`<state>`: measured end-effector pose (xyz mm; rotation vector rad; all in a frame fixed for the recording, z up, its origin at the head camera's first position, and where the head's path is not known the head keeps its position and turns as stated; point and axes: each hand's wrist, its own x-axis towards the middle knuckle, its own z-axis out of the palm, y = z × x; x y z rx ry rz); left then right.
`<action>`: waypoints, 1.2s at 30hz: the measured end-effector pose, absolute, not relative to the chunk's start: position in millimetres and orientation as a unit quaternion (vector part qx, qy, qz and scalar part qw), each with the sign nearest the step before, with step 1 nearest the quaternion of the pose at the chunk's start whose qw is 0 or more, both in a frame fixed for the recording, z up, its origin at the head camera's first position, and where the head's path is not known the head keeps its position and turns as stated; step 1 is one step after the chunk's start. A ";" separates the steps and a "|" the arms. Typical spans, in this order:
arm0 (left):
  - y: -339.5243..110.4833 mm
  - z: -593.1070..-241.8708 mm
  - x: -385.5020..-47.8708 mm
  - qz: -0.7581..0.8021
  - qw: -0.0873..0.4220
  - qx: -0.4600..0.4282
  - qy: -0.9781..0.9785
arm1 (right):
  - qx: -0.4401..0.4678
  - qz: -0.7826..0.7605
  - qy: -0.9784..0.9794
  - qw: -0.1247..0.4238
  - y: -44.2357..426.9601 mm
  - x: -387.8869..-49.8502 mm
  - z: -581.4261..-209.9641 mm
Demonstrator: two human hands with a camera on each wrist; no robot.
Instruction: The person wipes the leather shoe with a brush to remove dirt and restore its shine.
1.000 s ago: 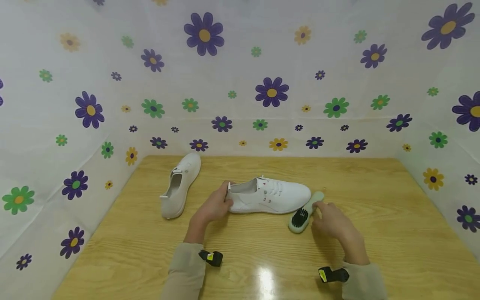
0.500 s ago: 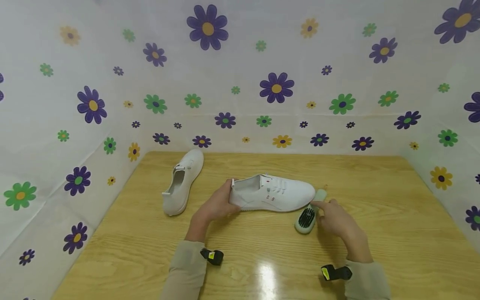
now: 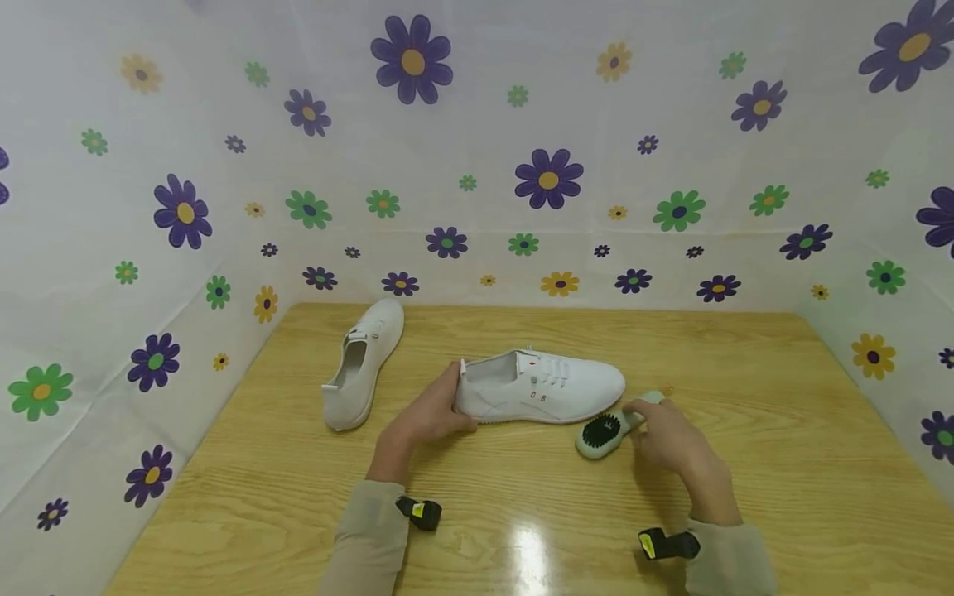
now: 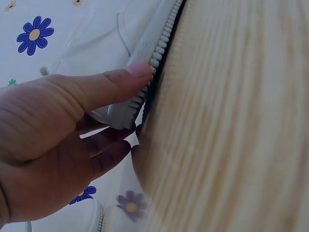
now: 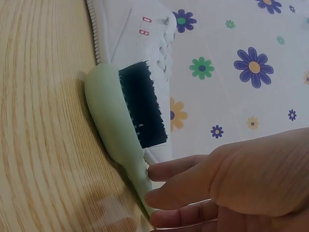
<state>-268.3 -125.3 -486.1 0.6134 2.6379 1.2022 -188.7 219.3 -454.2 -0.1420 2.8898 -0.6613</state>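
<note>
Your L. hand (image 3: 431, 414) grips the near shoe (image 3: 547, 385) at its heel, thumb along the sole edge; this shoe is approx. mid-table, toe to your R. Your R. hand (image 3: 672, 436) pinches the brush (image 3: 605, 432) by its handle w/ the fingertips; bristles face up, brush head just beside the toe (contact: can't tell). Likely faults: (a) brush could twist or slip, b/c the hold is at the fingertips, w/ the head's weight beyond it; (b) bristles could scuff the toe if you swing the head that way; (c) near shoe could pivot if pushed at the toe, b/c you hold only the heel. Count: shoes, 2 (incl. the far shoe (image 3: 363, 364) at L., untouched); brush, 1; hands, 2; wrist cams (image 3: 426, 514), 2; table (image 3: 745, 348), 1.
</note>
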 end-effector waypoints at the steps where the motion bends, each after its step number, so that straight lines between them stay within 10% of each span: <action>1: -126.7 -486.4 -268.0 0.404 0.091 0.207 0.886 | -0.047 -0.222 0.970 0.087 219.3 -188.4 -454.2; 36: -140.2 -484.6 -265.4 0.454 0.178 0.279 0.827 | -0.071 -0.270 0.958 0.059 229.7 -190.0 -458.1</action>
